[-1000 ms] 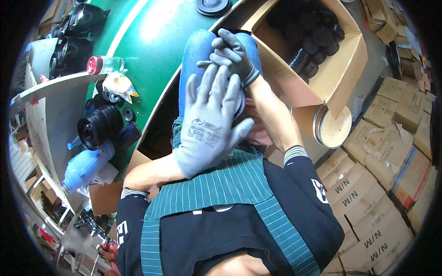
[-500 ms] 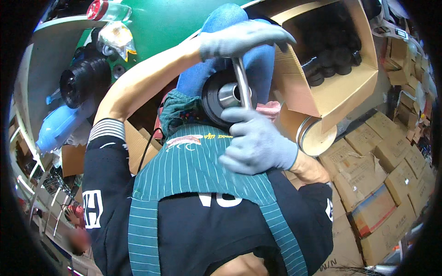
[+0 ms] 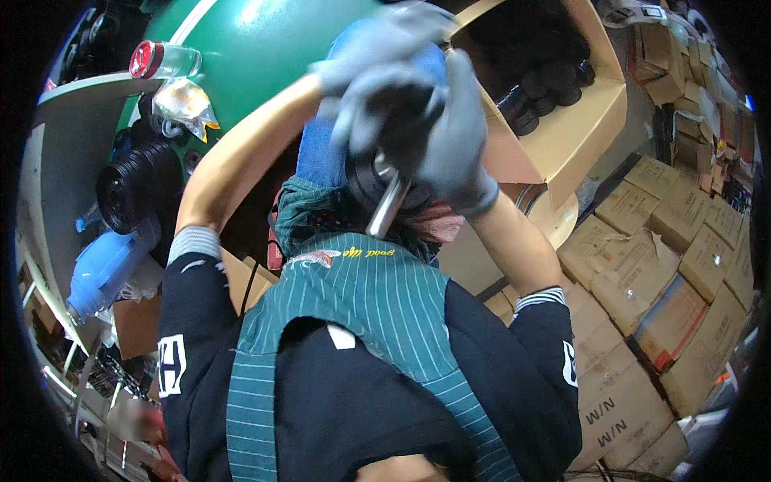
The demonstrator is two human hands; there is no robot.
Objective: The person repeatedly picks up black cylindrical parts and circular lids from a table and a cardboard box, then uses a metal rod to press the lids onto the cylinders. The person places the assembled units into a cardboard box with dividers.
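Note:
Both gloved hands come together above my lap, smeared by motion. My left hand (image 3: pixel 385 50) reaches across from the left, its fingers too blurred to read. On the right, my right hand (image 3: pixel 459 132) has some fingers pointing away from me; the rest are hidden. Between the gloves is a dark patch (image 3: pixel 397 116); whether it is a held part or glove palms in shadow, I cannot tell. Just below them a shiny metal rod (image 3: pixel 389 210) slants toward my apron, its far end hidden. A black round piece (image 3: pixel 365 178) rests between my knees, partly covered by the right hand.
An open carton (image 3: pixel 578 157) holding black round parts (image 3: pixel 554 84) stands at the right. Stacked cartons (image 3: pixel 634 273) fill the lower right. A red-lidded jar (image 3: pixel 165 60) and plastic bag (image 3: pixel 183 104) lie on the green surface (image 3: pixel 249 48). Black rings (image 3: pixel 124 189) stand at the left.
My right hand has left the rod's near end and moved up beside the left. The rod now slants the other way, toward my apron. The view has shifted slightly.

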